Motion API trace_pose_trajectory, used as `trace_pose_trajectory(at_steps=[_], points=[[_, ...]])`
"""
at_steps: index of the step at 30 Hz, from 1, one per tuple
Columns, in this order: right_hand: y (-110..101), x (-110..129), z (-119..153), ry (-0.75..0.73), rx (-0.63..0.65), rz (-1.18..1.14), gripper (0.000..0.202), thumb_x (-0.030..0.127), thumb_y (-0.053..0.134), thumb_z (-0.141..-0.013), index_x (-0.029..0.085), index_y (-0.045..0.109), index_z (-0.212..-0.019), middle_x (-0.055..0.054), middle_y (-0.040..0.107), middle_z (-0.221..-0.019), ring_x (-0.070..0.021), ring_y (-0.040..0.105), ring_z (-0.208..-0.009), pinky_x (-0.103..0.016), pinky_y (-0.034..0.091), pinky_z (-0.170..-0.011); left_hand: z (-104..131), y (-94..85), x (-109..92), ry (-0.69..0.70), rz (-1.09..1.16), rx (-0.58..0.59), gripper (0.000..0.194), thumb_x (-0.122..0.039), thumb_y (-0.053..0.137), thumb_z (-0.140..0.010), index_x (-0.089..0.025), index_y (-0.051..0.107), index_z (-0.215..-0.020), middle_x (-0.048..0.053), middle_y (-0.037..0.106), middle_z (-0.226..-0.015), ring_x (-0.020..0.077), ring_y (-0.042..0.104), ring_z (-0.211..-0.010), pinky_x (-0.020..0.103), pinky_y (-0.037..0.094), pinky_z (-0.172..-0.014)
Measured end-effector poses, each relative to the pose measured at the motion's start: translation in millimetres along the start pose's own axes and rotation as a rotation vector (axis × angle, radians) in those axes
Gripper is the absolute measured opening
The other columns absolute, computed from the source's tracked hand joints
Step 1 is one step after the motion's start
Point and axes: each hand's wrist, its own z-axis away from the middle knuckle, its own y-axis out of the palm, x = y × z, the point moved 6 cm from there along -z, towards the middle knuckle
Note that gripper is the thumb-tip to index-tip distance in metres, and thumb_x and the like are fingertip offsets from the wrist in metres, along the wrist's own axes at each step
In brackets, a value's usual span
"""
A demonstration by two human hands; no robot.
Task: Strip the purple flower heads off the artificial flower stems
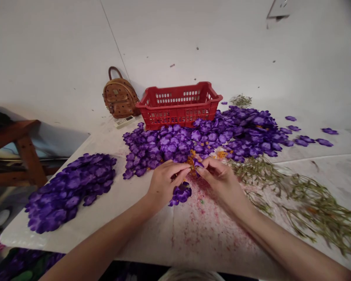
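My left hand (169, 180) is closed in a pinch near the middle of the table, on what looks like a thin stem, mostly hidden by the fingers. Below those fingertips hangs a purple artificial flower cluster (181, 194). Close to it, my right hand (219, 175) pinches a purple flower petal (198, 165) between thumb and fingers. Small orange flower centres (190, 159) lie just behind the fingertips. A wide heap of purple petals (175, 140) spreads beyond both hands.
A red plastic basket (178, 111) stands behind the heap, beside a brown backpack (121, 97). Another purple petal pile (71, 191) lies at the left. Green artificial stems (318, 203) cover the right side. A wooden stool (29, 152) stands left of the white-covered table (152, 242).
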Motion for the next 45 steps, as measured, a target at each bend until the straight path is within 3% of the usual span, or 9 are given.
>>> trace_pose_trajectory(at_steps=[18,24,29,33,40,45], points=[[6,-8,2,0.081,0.088,0.084,0.030,0.035,0.059,-0.088,0.023,0.042,-0.067,0.004,0.037,-0.065,-0.0136,0.034,-0.063,-0.030,0.028,-0.060,11,4.4,-14,0.309,-0.235,-0.006,0.020,-0.019,0.052,-0.104,-0.018,0.072,-0.100,0.004,0.080,-0.091,0.0154,0.069,-0.072,0.030,0.053,-0.072],[9,-9,0,0.070,0.144,0.019,0.031,0.037,0.060,-0.090,0.023,0.043,-0.067,0.005,0.037,-0.066,-0.0135,0.033,-0.063,-0.029,0.029,-0.061,12,6.5,-14,0.322,-0.236,0.025,0.024,-0.019,0.049,-0.104,-0.017,0.072,-0.098,0.006,0.080,-0.090,0.0168,0.068,-0.074,0.031,0.052,-0.073],[9,-10,-2,0.086,0.197,0.016,0.030,0.040,0.058,-0.091,0.023,0.045,-0.070,0.003,0.041,-0.070,-0.0145,0.038,-0.066,-0.029,0.033,-0.063,7,1.9,-10,0.181,-0.220,0.042,0.022,-0.023,0.054,-0.103,-0.018,0.074,-0.095,0.003,0.077,-0.083,0.0164,0.063,-0.071,0.031,0.048,-0.070],[9,-9,-1,0.085,0.261,0.081,0.033,0.040,0.055,-0.094,0.022,0.045,-0.068,0.002,0.038,-0.068,-0.0146,0.035,-0.067,-0.028,0.030,-0.060,5,-0.9,-9,0.142,-0.241,0.049,0.021,-0.028,0.057,-0.102,-0.021,0.075,-0.095,0.004,0.077,-0.089,0.0193,0.063,-0.082,0.034,0.048,-0.075],[11,-1,-3,0.062,0.310,0.147,0.035,0.037,0.053,-0.093,0.022,0.039,-0.064,0.003,0.030,-0.065,-0.0141,0.030,-0.064,-0.029,0.026,-0.058,7,1.2,-12,0.265,-0.180,0.029,0.024,-0.022,0.053,-0.104,-0.018,0.073,-0.093,0.005,0.078,-0.089,0.0177,0.066,-0.079,0.033,0.052,-0.075],[13,-3,-6,0.086,0.369,0.132,0.037,0.040,0.057,-0.091,0.022,0.041,-0.063,0.004,0.033,-0.064,-0.0139,0.032,-0.064,-0.029,0.027,-0.058,10,5.7,-16,0.258,-0.212,0.055,0.026,-0.021,0.051,-0.104,-0.019,0.073,-0.091,0.005,0.077,-0.088,0.0178,0.065,-0.078,0.033,0.051,-0.074]])
